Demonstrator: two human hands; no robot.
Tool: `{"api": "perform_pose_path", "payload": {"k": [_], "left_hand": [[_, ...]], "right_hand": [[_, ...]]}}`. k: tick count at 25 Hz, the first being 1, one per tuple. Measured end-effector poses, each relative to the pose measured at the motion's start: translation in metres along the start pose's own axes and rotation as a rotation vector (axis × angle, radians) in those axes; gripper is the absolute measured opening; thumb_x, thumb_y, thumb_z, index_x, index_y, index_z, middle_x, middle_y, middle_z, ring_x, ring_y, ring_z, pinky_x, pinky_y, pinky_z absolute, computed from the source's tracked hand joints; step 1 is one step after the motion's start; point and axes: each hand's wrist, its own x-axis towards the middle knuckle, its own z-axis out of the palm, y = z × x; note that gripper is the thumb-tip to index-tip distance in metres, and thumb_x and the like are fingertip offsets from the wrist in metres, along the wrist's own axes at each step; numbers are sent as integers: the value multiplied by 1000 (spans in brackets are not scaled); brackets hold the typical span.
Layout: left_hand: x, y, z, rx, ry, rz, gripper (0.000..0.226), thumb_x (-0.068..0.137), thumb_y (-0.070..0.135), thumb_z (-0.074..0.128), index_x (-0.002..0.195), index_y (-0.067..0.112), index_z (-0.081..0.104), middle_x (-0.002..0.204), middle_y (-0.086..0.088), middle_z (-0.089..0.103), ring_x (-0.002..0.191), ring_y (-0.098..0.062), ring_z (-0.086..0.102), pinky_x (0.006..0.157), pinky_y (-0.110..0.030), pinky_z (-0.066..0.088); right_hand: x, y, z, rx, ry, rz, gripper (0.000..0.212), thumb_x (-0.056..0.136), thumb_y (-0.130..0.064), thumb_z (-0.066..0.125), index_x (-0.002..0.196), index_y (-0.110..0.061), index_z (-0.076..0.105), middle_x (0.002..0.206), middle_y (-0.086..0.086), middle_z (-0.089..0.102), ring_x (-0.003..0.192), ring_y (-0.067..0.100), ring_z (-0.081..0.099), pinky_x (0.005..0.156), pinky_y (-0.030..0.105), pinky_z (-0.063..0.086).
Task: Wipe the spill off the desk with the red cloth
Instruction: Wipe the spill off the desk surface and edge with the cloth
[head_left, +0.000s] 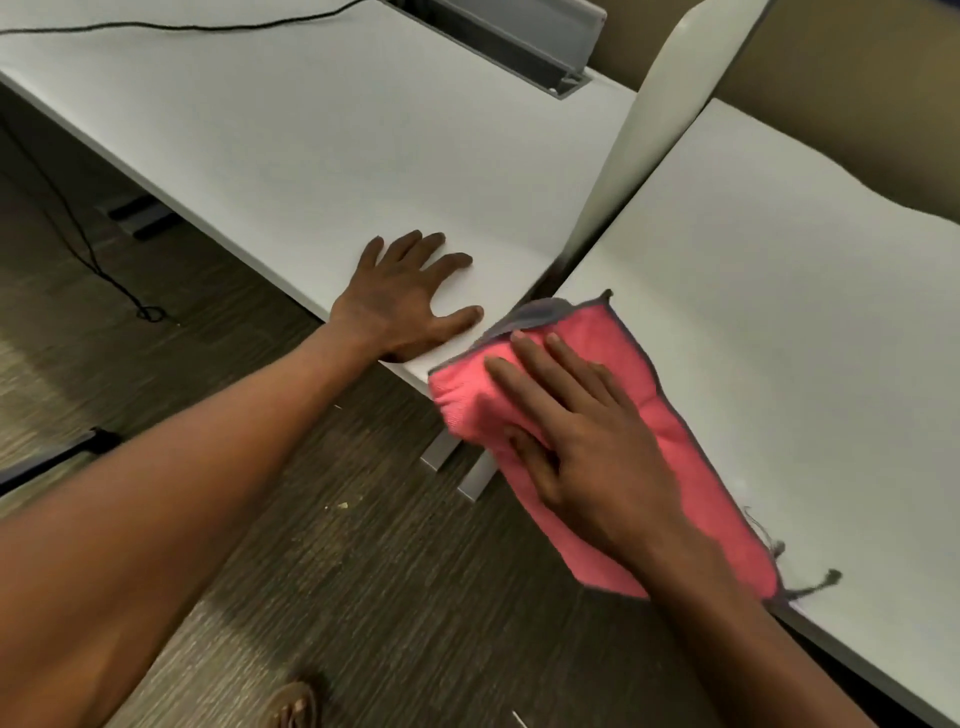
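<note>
Currently mid-wipe: right hand (582, 447) fingers (524, 384) flat, pressing red cloth (691, 467) onto desk (779, 312) near its front edge; left hand (400, 301) splayed on neighbouring desk (311, 156), likely bracing; no spill visible beyond fingertips

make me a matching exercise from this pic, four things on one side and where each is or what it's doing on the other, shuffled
Things:
1. left hand
2. right hand
3. red cloth
4. black cable

States or places:
A. runs along the far part of the left desk
B. lies at the near edge of the right desk, under a hand
C. rests flat, fingers spread, on the bare left desk
D. presses down on the cloth with straight fingers

Pairs: 1-C, 2-D, 3-B, 4-A
</note>
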Motion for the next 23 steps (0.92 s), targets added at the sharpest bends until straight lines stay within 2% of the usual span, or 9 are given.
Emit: {"api": "perform_pose_path", "payload": {"k": [4,8,9,11,13,15,18,21,23], "left_hand": [[1,6,2,-4,2,-13,77,83,81,28,151,45,25,168,2,17,156,-21,7,125,-53,3],[2,6,3,6,-16,-15,77,84,80,28,152,43,23,168,1,15,156,-21,4,124,-54,1],[2,7,2,2,-23,-11,77,85,80,28,152,43,23,169,1,14,156,-21,4,124,-54,1],[1,6,1,2,-18,-15,77,86,80,29,152,43,23,168,1,14,156,-21,4,125,-53,1],[-2,4,-2,3,-16,-16,77,86,80,27,153,44,22,169,2,14,156,-20,4,125,-51,1],[-3,4,-3,-5,-16,4,78,85,82,26,154,45,22,169,2,14,156,-19,5,125,-51,2],[-3,2,-3,-18,-27,7,78,85,83,26,154,45,22,169,3,13,156,-19,5,126,-51,2],[-1,3,-1,4,-40,5,79,86,83,23,154,45,19,170,4,10,156,-19,2,126,-51,1],[-1,5,0,1,-32,-6,78,85,82,23,154,45,18,170,3,10,156,-19,0,125,-52,-1]], "right_hand": [[-46,29,-6,-57,26,76,61,104,-66,25,161,-50,11,172,-15,11,160,12,5,127,49,19],[-4,-1,0,-132,-46,106,61,100,-73,7,157,-57,-7,170,-16,-13,158,12,-17,129,45,-2],[9,-11,5,-141,-20,115,59,102,-71,10,158,-56,4,173,-12,-6,159,17,-13,129,48,1],[33,-34,15,-144,50,147,44,107,-59,27,145,-43,43,168,0,31,160,29,9,126,56,14],[44,-45,23,-160,133,147,30,108,-47,42,125,-29,58,148,5,55,155,35,27,123,59,25],[31,-39,29,-182,162,102,33,108,-46,47,136,-30,53,155,4,50,155,34,26,123,59,27],[-23,-12,29,-227,225,153,58,107,-50,43,161,-38,27,170,1,24,158,30,18,123,60,25],[-90,15,33,-287,387,287,52,109,-48,29,158,-32,37,165,5,35,150,37,37,113,62,38],[-111,23,38,-340,474,333,51,108,-43,30,156,-30,42,160,7,43,142,40,49,106,60,43]]}}
